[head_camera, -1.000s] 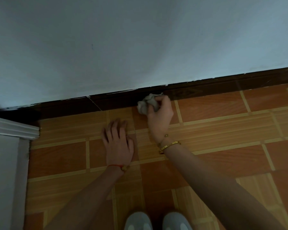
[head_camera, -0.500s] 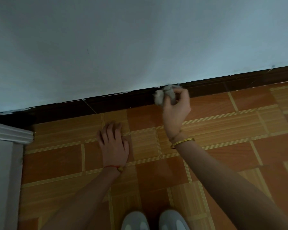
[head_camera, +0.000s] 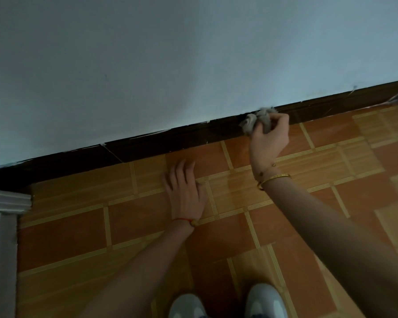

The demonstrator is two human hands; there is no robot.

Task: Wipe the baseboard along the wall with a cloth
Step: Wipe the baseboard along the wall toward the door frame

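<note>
Right hand (head_camera: 268,140), clenching the cloth (head_camera: 257,121), has slid rightward along the baseboard (head_camera: 170,141); left hand (head_camera: 185,191) rests flat, released, on floor (head_camera: 78,226).

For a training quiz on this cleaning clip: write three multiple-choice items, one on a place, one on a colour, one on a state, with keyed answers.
1. Where is the cloth?
A. against the baseboard
B. on the shoes
C. on the door frame

2. What colour is the baseboard?
A. white
B. dark brown
C. orange

3. What is the left hand doing?
A. gripping the cloth
B. raised off the floor
C. resting flat on the floor tiles

Answers: 1 A, the right hand holds the crumpled cloth to the strip under the wall; 2 B, it is far darker than the tiles; 3 C, its fingers lie spread on the floor.
</note>
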